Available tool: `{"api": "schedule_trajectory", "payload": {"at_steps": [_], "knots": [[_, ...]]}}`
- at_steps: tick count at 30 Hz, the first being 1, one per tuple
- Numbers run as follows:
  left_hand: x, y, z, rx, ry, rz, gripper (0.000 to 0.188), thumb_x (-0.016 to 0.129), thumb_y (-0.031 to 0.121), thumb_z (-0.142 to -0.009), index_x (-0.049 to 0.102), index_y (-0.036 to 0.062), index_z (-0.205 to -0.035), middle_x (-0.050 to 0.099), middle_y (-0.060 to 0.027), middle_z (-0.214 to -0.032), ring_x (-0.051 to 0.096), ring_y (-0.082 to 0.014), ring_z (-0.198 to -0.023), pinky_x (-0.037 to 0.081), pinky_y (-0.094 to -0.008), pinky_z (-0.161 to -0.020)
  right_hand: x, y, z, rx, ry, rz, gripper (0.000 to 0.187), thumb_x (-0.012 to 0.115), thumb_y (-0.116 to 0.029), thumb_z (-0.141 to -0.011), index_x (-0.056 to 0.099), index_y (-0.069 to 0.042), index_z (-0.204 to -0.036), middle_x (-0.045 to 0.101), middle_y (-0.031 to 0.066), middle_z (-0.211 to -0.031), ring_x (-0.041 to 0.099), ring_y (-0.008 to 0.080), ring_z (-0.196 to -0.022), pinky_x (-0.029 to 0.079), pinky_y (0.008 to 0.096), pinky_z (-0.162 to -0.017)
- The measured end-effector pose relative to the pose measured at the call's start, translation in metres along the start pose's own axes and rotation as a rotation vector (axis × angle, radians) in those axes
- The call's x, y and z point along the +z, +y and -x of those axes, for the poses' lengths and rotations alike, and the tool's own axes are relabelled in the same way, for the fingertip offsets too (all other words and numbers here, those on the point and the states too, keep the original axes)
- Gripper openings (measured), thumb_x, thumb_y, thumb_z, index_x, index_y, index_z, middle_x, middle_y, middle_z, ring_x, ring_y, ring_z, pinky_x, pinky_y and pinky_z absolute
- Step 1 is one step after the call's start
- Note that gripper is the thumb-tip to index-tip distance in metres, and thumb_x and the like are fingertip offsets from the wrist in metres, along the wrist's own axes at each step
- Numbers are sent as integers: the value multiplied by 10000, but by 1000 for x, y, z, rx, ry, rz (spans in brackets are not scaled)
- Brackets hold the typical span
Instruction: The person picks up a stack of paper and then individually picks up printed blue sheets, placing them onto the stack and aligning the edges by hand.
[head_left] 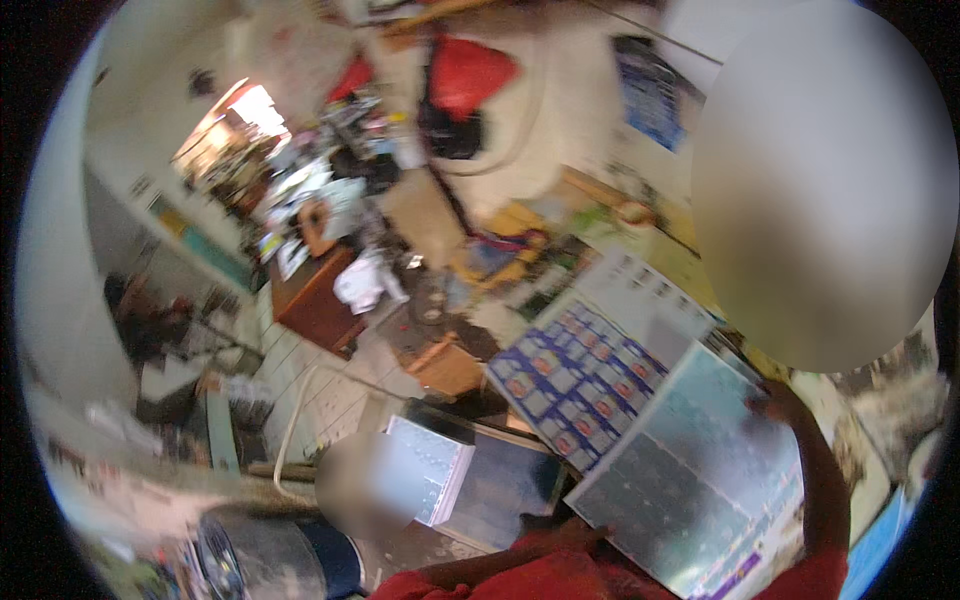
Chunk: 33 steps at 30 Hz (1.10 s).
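Red sleeves (520, 574) on both arms, and between them the big pale gridded sheet (715, 450), glossy-looking, right in front of the person, in the lower right of the head view. Its long axis looks to run from lower left to upper right, and the hands sit at roughly opposite ends of that line, so neither is clearly the nearer one. The right hand (786, 408) is up at the far right end, fingers lapping over the edge, so most of the sheet lies to its left and back toward the body. The left hand (572, 538) is down by the near left corner, with the sheet stretching up and away to its right.

Grip state? Honestly it's pretty blurry. The right grip might be pinching the edge, but I can't see the thumb side, so can't tell. Same with the left: fingers at or just beside the sheet's edge, can't say if they're closed on it or just touching.

Right up against the sheet's left edge is a blue patterned sheet (575, 378), maybe partly underneath. Left of the left hand there's a dark panel (510, 490) with a white booklet (430, 470) next to it.
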<state>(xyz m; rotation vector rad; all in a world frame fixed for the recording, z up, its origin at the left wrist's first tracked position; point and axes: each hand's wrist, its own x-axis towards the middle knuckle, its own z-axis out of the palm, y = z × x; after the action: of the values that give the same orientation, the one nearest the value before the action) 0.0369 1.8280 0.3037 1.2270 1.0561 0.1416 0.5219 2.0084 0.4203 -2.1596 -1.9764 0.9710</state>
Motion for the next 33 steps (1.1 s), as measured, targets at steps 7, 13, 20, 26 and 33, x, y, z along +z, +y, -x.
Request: {"api": "schedule_trajectory", "payload": {"at_steps": [7,13,20,26,33], "knots": [[-30,57,44,345,288,39,577,623,420,-960,518,21,-1364,656,-224,-1197,626,-321,-1129,486,-435,-964,-44,-85,120,-88,298,-452,487,766,-288,-816,597,3,-1169,643,124,-1087,597,275,-996,475,414,-886],[-103,262,72,793,268,-67,424,655,341,-951,590,-4,-1190,683,-172,-989,677,-270,-892,535,-392,-803,-16,-66,278,-109,955,-1038,533,591,-270,-981,430,-4,-1414,533,101,-1319,501,214,-1175,365,342,-1041],[-83,254,-10,928,230,-122,284,681,288,-941,622,33,-1048,610,-44,-854,595,-168,-800,502,-342,-715,59,-95,328,725,912,-361,728,668,-377,-911,399,17,-1460,441,183,-1474,427,271,-1339,325,396,-1129],[-44,219,-49,749,263,-116,900,686,512,-881,280,-37,-1469,419,-251,-1407,426,-364,-1284,312,-473,-1103,110,-43,313,145,1168,-1152,558,631,-326,-926,510,1,-1362,625,131,-1176,551,248,-1157,365,400,-1081],[-22,271,-51,760,399,-381,743,634,364,-971,298,-83,-1461,476,-236,-1380,535,-298,-1182,422,-412,-1033,92,-92,368,447,1176,-884,764,575,-586,-929,493,100,-1254,647,321,-989,646,392,-946,496,450,-833]]}}
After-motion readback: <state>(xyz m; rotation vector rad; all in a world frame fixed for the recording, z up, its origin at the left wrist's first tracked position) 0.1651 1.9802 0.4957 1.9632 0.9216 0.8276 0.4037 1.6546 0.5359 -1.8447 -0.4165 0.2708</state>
